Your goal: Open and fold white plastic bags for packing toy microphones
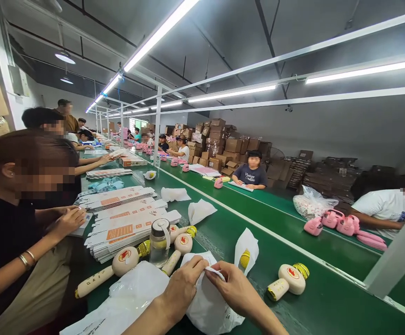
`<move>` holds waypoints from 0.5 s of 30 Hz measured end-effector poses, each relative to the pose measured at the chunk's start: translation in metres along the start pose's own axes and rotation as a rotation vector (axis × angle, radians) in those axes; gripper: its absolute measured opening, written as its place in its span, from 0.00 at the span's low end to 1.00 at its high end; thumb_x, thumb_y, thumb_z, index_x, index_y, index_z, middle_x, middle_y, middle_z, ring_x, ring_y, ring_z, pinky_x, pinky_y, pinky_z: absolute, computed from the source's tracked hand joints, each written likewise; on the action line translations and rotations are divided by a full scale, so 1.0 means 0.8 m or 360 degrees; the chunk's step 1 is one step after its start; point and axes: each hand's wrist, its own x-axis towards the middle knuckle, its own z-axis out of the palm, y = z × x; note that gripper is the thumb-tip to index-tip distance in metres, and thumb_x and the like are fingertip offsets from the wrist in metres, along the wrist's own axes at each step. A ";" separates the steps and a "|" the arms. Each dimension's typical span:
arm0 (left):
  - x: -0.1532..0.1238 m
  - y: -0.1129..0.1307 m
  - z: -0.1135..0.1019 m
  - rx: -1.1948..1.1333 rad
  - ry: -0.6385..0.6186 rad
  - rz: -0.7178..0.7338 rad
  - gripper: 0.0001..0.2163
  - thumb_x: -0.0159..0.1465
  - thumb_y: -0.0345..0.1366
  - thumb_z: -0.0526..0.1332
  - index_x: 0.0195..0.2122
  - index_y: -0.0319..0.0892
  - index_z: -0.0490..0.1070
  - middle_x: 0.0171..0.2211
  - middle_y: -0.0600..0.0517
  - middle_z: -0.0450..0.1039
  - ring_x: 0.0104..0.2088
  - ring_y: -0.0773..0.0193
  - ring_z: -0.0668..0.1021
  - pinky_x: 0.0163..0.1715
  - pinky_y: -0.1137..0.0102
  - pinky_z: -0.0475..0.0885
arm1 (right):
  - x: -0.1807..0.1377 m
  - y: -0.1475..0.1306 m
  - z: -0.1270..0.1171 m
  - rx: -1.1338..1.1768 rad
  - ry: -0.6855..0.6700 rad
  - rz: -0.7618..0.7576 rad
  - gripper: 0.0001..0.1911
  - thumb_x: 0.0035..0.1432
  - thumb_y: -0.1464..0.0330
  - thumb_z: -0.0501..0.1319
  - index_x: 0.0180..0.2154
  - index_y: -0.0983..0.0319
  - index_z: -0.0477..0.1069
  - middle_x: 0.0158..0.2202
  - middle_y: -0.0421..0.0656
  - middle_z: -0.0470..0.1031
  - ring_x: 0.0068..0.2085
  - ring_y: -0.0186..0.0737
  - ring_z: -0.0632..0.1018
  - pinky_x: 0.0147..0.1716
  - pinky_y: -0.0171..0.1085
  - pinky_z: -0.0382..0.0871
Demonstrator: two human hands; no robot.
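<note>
Between both hands [205, 284], white bag [207, 307] (mouth up), lengthwise toward wearer.

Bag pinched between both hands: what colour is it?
White, translucent plastic bag, pinched by left hand and right hand; head view.

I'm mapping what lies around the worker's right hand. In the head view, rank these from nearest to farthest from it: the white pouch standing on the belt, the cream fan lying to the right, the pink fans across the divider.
From the right hand:
1. White pouch, standing just behind the hand.
2. Cream fan, lying on the belt to the right.
3. Pink fans, across the divider, far right.
</note>
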 end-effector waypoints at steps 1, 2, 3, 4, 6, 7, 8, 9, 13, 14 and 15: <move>-0.003 0.002 0.005 -0.0019 0.0051 -0.0058 0.21 0.64 0.20 0.47 0.51 0.44 0.70 0.53 0.47 0.73 0.54 0.58 0.77 0.56 0.60 0.75 | 0.001 0.004 0.002 -0.0041 -0.0021 0.0006 0.23 0.73 0.56 0.51 0.38 0.62 0.78 0.32 0.41 0.82 0.33 0.39 0.79 0.27 0.31 0.63; -0.006 0.003 0.011 -0.0032 0.0104 -0.0127 0.18 0.69 0.24 0.47 0.54 0.43 0.67 0.57 0.45 0.70 0.56 0.59 0.76 0.57 0.61 0.75 | 0.001 0.007 0.005 -0.0098 -0.0030 0.0019 0.24 0.74 0.58 0.49 0.36 0.63 0.77 0.32 0.42 0.82 0.33 0.40 0.79 0.27 0.31 0.63; -0.011 0.004 0.018 -0.0037 0.0140 -0.0194 0.15 0.71 0.28 0.49 0.57 0.42 0.64 0.59 0.43 0.67 0.56 0.59 0.76 0.56 0.63 0.75 | 0.000 0.010 0.008 -0.0171 -0.0023 0.0041 0.24 0.75 0.61 0.47 0.35 0.64 0.77 0.33 0.43 0.82 0.34 0.40 0.80 0.28 0.32 0.63; -0.018 0.004 0.026 -0.0031 0.0144 -0.0250 0.14 0.71 0.31 0.52 0.57 0.40 0.63 0.60 0.41 0.65 0.54 0.59 0.76 0.54 0.64 0.77 | -0.002 0.013 0.013 -0.0257 -0.0006 0.0072 0.23 0.75 0.65 0.47 0.35 0.64 0.76 0.34 0.45 0.83 0.34 0.41 0.80 0.30 0.33 0.64; -0.034 0.001 0.040 0.0019 0.0049 -0.0327 0.12 0.68 0.32 0.58 0.52 0.39 0.66 0.53 0.42 0.69 0.48 0.58 0.78 0.48 0.64 0.79 | -0.009 0.016 0.025 -0.0452 0.0028 0.0128 0.18 0.73 0.72 0.49 0.39 0.65 0.76 0.36 0.49 0.83 0.38 0.46 0.82 0.34 0.36 0.65; -0.042 -0.001 0.045 0.0061 -0.0031 -0.0359 0.08 0.67 0.31 0.59 0.47 0.40 0.68 0.48 0.44 0.72 0.45 0.57 0.79 0.45 0.62 0.80 | -0.014 0.017 0.032 -0.0550 0.0030 0.0140 0.15 0.71 0.75 0.50 0.42 0.66 0.76 0.38 0.52 0.83 0.39 0.48 0.82 0.36 0.37 0.66; -0.050 -0.003 0.049 0.0107 -0.0117 -0.0388 0.06 0.66 0.30 0.58 0.44 0.40 0.70 0.44 0.45 0.74 0.44 0.55 0.80 0.45 0.60 0.80 | -0.018 0.016 0.039 -0.0642 0.0015 0.0136 0.14 0.70 0.78 0.51 0.44 0.67 0.75 0.40 0.54 0.83 0.41 0.51 0.83 0.37 0.39 0.67; -0.056 -0.005 0.051 0.0154 -0.0203 -0.0417 0.07 0.65 0.28 0.58 0.43 0.40 0.72 0.44 0.44 0.75 0.45 0.53 0.80 0.48 0.57 0.80 | -0.023 0.014 0.047 -0.0726 -0.0003 0.0115 0.14 0.68 0.79 0.52 0.47 0.67 0.75 0.43 0.56 0.82 0.44 0.53 0.82 0.39 0.41 0.68; -0.068 -0.004 0.052 0.0284 -0.0551 -0.0501 0.14 0.62 0.24 0.59 0.48 0.36 0.78 0.54 0.38 0.77 0.57 0.46 0.78 0.61 0.55 0.73 | -0.036 0.000 0.074 -0.0981 -0.0043 0.0021 0.15 0.62 0.81 0.58 0.49 0.66 0.75 0.49 0.58 0.79 0.50 0.59 0.80 0.46 0.46 0.69; -0.068 -0.002 0.051 0.0313 -0.0620 -0.0511 0.15 0.62 0.24 0.59 0.49 0.34 0.79 0.56 0.37 0.77 0.59 0.45 0.77 0.62 0.55 0.72 | -0.037 -0.004 0.080 -0.1030 -0.0045 0.0025 0.16 0.62 0.82 0.57 0.48 0.66 0.75 0.48 0.58 0.80 0.50 0.58 0.81 0.45 0.45 0.70; -0.067 0.001 0.050 0.0340 -0.0675 -0.0517 0.16 0.63 0.24 0.59 0.50 0.33 0.78 0.57 0.36 0.76 0.60 0.44 0.76 0.63 0.55 0.71 | -0.038 -0.007 0.085 -0.1076 -0.0046 0.0038 0.16 0.62 0.83 0.56 0.47 0.66 0.76 0.47 0.58 0.80 0.48 0.57 0.81 0.44 0.44 0.70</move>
